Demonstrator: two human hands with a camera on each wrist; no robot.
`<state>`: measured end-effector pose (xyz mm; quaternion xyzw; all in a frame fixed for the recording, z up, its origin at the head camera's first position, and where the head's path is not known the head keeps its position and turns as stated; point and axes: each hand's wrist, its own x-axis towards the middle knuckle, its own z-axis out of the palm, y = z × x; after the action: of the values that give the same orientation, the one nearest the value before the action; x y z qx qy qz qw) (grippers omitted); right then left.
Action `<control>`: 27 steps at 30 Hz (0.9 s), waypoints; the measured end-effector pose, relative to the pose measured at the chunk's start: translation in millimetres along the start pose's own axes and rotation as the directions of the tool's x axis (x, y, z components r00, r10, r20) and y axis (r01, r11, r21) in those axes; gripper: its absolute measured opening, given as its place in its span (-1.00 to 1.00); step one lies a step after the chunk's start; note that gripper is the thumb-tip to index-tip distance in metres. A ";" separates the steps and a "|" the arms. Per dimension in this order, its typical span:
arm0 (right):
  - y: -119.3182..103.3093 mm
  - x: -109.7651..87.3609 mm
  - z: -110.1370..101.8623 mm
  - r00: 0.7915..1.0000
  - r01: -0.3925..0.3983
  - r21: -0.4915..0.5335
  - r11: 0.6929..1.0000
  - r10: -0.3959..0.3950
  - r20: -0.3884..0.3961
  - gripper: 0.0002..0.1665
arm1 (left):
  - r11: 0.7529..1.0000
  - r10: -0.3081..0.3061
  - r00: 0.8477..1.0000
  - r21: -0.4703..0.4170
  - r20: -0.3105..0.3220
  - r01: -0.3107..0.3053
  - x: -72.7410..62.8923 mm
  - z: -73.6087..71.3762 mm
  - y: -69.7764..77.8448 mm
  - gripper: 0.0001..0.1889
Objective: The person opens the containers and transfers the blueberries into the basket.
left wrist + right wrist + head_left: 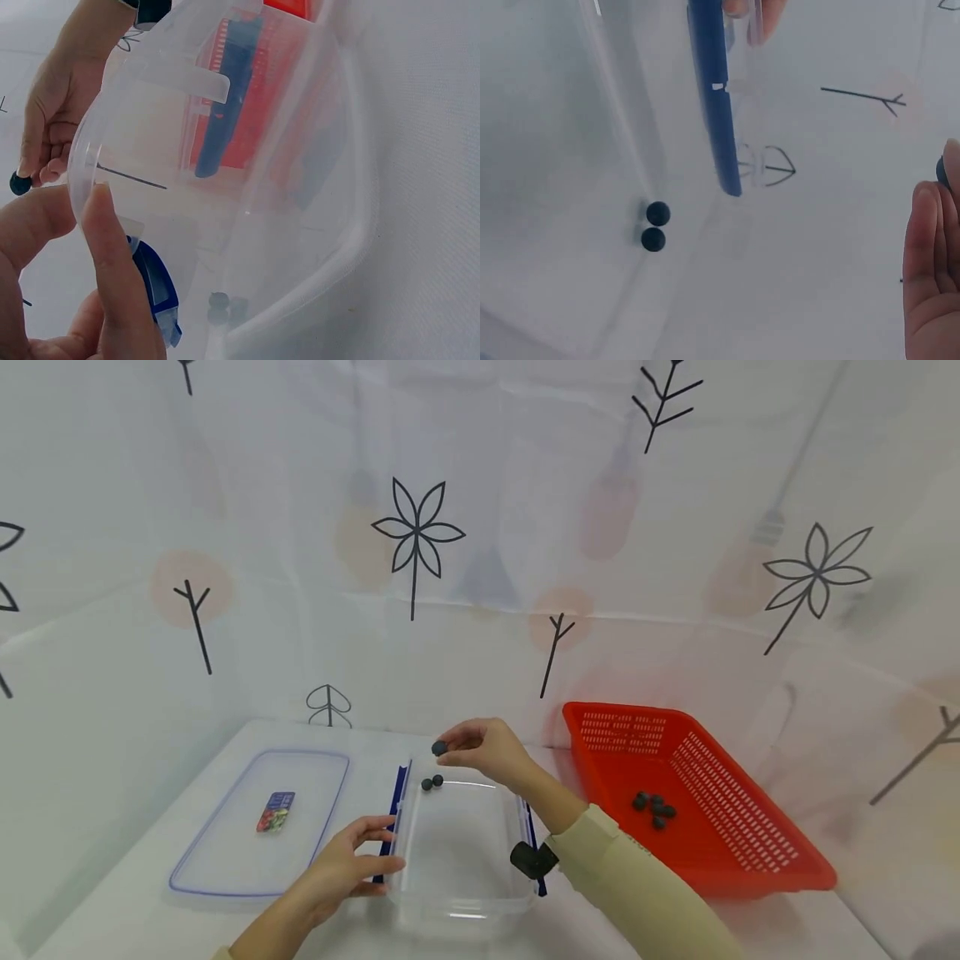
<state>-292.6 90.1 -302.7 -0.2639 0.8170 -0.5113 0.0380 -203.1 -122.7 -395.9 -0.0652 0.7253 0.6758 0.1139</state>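
A clear plastic box (pixel 463 906) with blue side latches (pixel 156 281) stands in front of me. My left hand (pixel 347 864) grips its left rim between thumb and fingers. Above the far left corner, my right hand (pixel 487 750) pinches a small dark ball (pixel 439 748) at the fingertips. Two more dark balls (pixel 655 226) lie side by side on the box floor in that corner. To the right, a red basket (pixel 611 772) holds several similar dark balls (pixel 654 808).
A clear lid (pixel 225 860) with a blue edge lies flat on the white table (pixel 112 893) at the left, bearing a small colourful label (pixel 276 812). Behind the table hangs a patterned white cloth (pixel 480 643). The red basket stands close beside the box, near my right forearm.
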 end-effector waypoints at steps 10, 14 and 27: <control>-1.1 -37.4 -22.0 0.996 -0.031 0.029 0.999 0.033 -0.078 -0.72 | 1.000 0.006 1.000 0.004 -0.002 -0.006 -1.8 -1.4 -2.2 -0.33; 2.8 -52.7 -37.8 0.995 -0.030 -0.016 0.999 0.029 -0.099 -0.72 | 1.000 0.018 1.000 -0.004 0.010 -0.018 -2.2 -2.2 -3.0 -0.34; 21.2 -101.2 -99.5 0.956 -0.140 -0.101 0.985 0.108 -0.272 -0.68 | 0.999 0.040 0.999 -0.016 0.021 -0.039 -2.5 -3.1 -4.0 -0.34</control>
<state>-247.1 226.0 -294.7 -0.1429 0.8587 -0.4889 -0.0558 -200.0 -126.3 -399.0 -0.0444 0.7199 0.6842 0.1079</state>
